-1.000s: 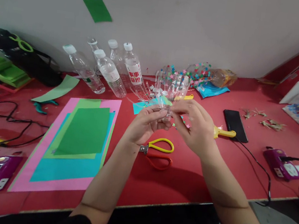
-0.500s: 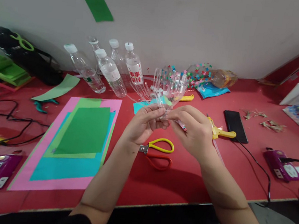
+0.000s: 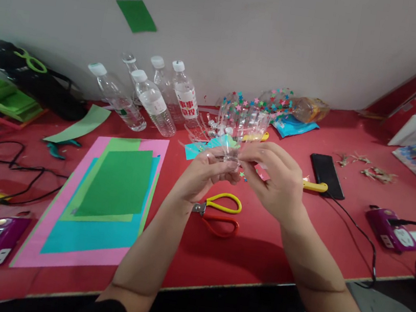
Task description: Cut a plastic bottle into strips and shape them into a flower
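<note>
Above the red table [image 3: 240,253], both hands meet around a clear cut plastic bottle piece [image 3: 240,122] dotted with small coloured stars. My left hand [image 3: 205,174] pinches its narrow lower end with thumb and fingers. My right hand [image 3: 276,181] has its fingers curled against the same end from the right. Yellow and red handled scissors [image 3: 219,214] lie on the table just below my hands. A yellow handled tool [image 3: 314,185] pokes out from behind my right hand.
Coloured paper sheets [image 3: 109,199] lie stacked at the left. Several water bottles [image 3: 154,99] stand by the wall. A black phone [image 3: 327,174] with its cable, a purple power strip [image 3: 394,234], another star-covered bottle [image 3: 296,106] and boxes at the far right share the table.
The bottle piece has tipped and turned slightly between my fingers. My right hand shifted a little to the right and upward. The rest stays where it was.
</note>
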`<state>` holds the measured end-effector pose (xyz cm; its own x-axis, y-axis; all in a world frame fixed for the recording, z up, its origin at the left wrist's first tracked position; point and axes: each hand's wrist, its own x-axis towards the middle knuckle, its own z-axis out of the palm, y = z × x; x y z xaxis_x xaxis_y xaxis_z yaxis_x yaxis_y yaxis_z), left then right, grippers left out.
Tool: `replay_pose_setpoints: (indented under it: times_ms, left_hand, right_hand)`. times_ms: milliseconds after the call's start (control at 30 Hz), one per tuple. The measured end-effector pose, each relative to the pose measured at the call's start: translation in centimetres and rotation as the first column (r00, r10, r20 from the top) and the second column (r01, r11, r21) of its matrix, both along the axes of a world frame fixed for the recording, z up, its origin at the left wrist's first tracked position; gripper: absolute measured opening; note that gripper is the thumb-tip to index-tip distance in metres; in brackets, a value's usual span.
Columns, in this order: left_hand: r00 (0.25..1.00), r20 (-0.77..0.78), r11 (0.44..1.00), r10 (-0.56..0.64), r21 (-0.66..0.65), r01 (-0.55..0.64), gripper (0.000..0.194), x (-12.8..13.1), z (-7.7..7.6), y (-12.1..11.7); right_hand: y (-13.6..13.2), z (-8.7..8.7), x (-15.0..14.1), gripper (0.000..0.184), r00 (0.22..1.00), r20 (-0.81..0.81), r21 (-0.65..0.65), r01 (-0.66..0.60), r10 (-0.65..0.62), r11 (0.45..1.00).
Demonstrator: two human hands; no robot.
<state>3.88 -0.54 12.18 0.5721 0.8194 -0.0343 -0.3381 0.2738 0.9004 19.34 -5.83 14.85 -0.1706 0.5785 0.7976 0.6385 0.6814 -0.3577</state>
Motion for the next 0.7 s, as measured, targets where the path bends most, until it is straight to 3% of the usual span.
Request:
replay_pose_setpoints:
  times_ms: [200,367,533,700]
  left_hand:
    - [0.997,-0.024,0.997,0.071,0.045,-0.07,0.033,-0.1,-0.4,0.2]
    - [0.995,-0.075,0.997,0.064,0.041,-0.061,0.028,-0.1,-0.2,0.4]
    - [0.993,-0.116,1.0,0.011,0.025,-0.008,0.03,0.3,-0.6,0.2]
    - [0.989,-0.144,0.999,-0.034,0.008,0.036,0.032,0.7,-0.7,-0.2]
  right_hand:
    - [-0.2,0.2,-0.3,0.016,0.994,0.106,-0.011,0.001,0.0,1.0]
    - [-0.6,1.1,0.8,0.018,0.99,0.021,-0.027,-0.139,0.139,0.99]
    - [-0.9,1.6,2.0,0.017,0.98,-0.171,-0.021,0.103,-0.105,0.994]
    - [-0.4,1.3,2.3,0.021,0.962,-0.148,0.003,0.232,-0.229,0.973]
